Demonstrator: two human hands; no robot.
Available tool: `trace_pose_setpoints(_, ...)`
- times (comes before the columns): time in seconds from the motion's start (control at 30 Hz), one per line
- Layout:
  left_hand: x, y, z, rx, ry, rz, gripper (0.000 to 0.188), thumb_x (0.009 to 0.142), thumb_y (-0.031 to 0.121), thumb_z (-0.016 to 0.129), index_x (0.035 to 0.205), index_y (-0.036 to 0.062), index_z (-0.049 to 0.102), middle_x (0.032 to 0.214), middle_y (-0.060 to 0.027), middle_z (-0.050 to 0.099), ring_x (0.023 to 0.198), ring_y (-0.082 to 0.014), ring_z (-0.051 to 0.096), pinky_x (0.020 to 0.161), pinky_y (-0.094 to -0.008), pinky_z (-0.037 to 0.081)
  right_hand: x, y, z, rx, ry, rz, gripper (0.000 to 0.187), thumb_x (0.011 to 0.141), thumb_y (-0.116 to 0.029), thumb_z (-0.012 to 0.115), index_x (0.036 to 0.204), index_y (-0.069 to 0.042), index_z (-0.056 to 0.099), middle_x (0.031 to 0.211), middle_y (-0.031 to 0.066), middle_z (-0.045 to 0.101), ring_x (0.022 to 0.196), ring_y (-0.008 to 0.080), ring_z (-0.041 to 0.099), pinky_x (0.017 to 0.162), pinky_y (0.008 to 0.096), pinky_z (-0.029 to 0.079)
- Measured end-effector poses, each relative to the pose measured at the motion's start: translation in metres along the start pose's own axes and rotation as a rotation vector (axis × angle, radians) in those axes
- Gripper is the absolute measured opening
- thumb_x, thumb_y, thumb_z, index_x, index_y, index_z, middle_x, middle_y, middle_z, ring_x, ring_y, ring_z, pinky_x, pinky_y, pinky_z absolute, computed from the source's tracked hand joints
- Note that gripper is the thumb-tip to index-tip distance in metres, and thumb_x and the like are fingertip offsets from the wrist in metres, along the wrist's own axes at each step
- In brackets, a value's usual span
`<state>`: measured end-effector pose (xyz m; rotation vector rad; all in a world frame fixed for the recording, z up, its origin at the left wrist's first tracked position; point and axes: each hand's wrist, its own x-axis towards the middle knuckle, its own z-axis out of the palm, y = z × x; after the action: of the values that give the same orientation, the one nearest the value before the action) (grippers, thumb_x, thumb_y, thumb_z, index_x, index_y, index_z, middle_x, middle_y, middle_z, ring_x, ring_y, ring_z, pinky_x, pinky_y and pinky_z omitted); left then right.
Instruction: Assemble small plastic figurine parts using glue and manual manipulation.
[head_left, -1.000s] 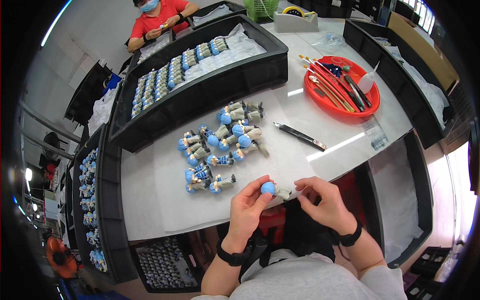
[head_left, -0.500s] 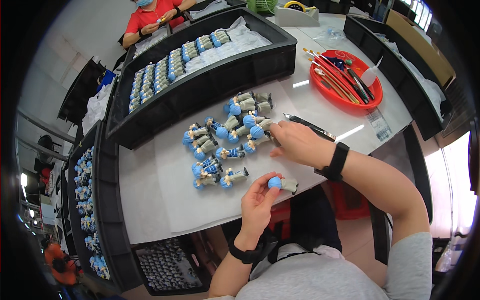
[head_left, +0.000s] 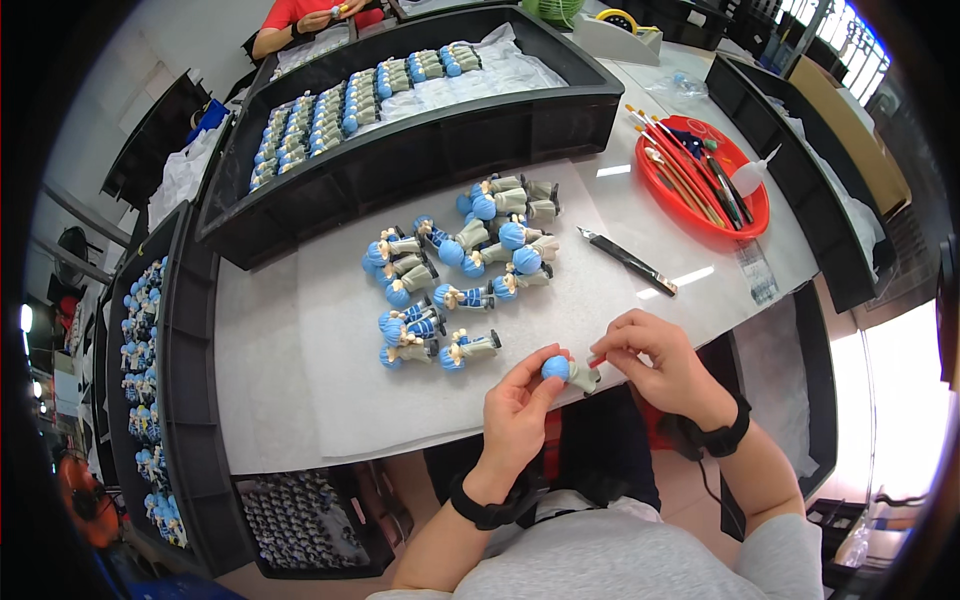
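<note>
Near the table's front edge the person's left hand point(head_left: 517, 412) has a blue-haired figurine point(head_left: 556, 370) with grey-green legs; its fingers are closed round the head end, thumb on the near side, and the legs point to about three o'clock. The right hand point(head_left: 655, 368) comes in from that side, thumb and forefinger pinched together on a small red piece point(head_left: 597, 361) right at the figurine's legs; I can't tell from here whether the two touch. Both wrists wear black bands.

Taking that figurine as the dial's centre and twelve as the far side, a loose cluster of similar figurines point(head_left: 464, 298) lies between ten and twelve, on a pale sheet point(head_left: 400, 415) spread over the white table point(head_left: 255, 400). Some overlap, and several show blue-striped tops. Toward one o'clock a dark-handled knife point(head_left: 630, 263) lies by itself; beyond it a red basin point(head_left: 642, 185) holds brushes point(head_left: 672, 150), pens and a white squeeze bottle point(head_left: 748, 180).

At eleven a big black tray point(head_left: 420, 150) carries figurines in neat rows on white lining. Another black crate point(head_left: 190, 390) at nine is filled with more of them, and a lower tray point(head_left: 375, 560) at eight is packed tight with small pieces. Past the big tray, a co-worker in a red top point(head_left: 285, 14) has both hands together on something small.
</note>
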<state>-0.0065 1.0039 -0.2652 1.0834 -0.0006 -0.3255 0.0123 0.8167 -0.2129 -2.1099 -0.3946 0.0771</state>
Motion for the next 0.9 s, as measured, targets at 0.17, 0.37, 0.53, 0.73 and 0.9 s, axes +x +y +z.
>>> trace_pose_setpoints(0.17,0.0,0.0,0.002,-0.003,-0.008,-0.003,0.035,0.089,-0.003,0.05,0.124,-0.004,0.047,0.115,-0.0114,0.057,0.105,-0.0144,0.053,0.093,-0.0255,0.041,-0.003,0.004,0.016,0.273,0.017,0.059,0.014,0.078,0.004,0.061,0.09,-0.002,0.064,0.084,0.0056,0.059,0.073,0.0122,0.058,0.063,0.0233,0.046)
trace_pose_setpoints(0.37,0.0,-0.001,0.002,0.028,-0.006,0.008,0.034,0.09,0.0,0.049,0.123,-0.0044,0.047,0.115,-0.0133,0.057,0.106,-0.0173,0.054,0.094,-0.0295,0.043,0.0,0.003,0.019,0.321,0.055,0.08,0.024,0.075,0.004,0.065,0.098,-0.001,0.06,0.083,0.0074,0.062,0.074,0.0143,0.059,0.067,0.0254,0.048)
trace_pose_setpoints(0.53,-0.001,-0.002,0.004,0.073,0.014,0.013,0.032,0.09,-0.002,0.048,0.121,-0.0045,0.049,0.113,-0.012,0.057,0.104,-0.0164,0.054,0.092,-0.0289,0.043,0.001,-0.004,0.033,0.158,0.104,0.0,0.029,0.074,0.007,0.062,0.1,0.0,0.054,0.085,0.0102,0.062,0.079,0.0174,0.063,0.069,0.0288,0.05)
trace_pose_setpoints(0.73,-0.001,0.0,0.006,0.129,0.038,0.026,0.03,0.089,-0.003,0.049,0.118,-0.0046,0.051,0.111,-0.0106,0.058,0.102,-0.0151,0.055,0.091,-0.0277,0.044,0.003,0.015,0.035,0.374,0.164,0.17,0.029,0.077,0.01,0.058,0.1,0.0,0.043,0.082,0.0127,0.057,0.082,0.0191,0.063,0.07,0.03,0.052)
trace_pose_setpoints(0.9,-0.001,-0.003,0.008,0.097,0.069,0.047,0.029,0.088,-0.002,0.05,0.117,-0.0049,0.052,0.111,-0.0107,0.058,0.102,-0.0152,0.054,0.091,-0.0273,0.044,-0.001,0.002,0.034,0.591,0.131,0.181,0.029,0.076,0.011,0.059,0.096,0.0,0.041,0.081,0.0105,0.055,0.081,0.018,0.062,0.072,0.0294,0.053)
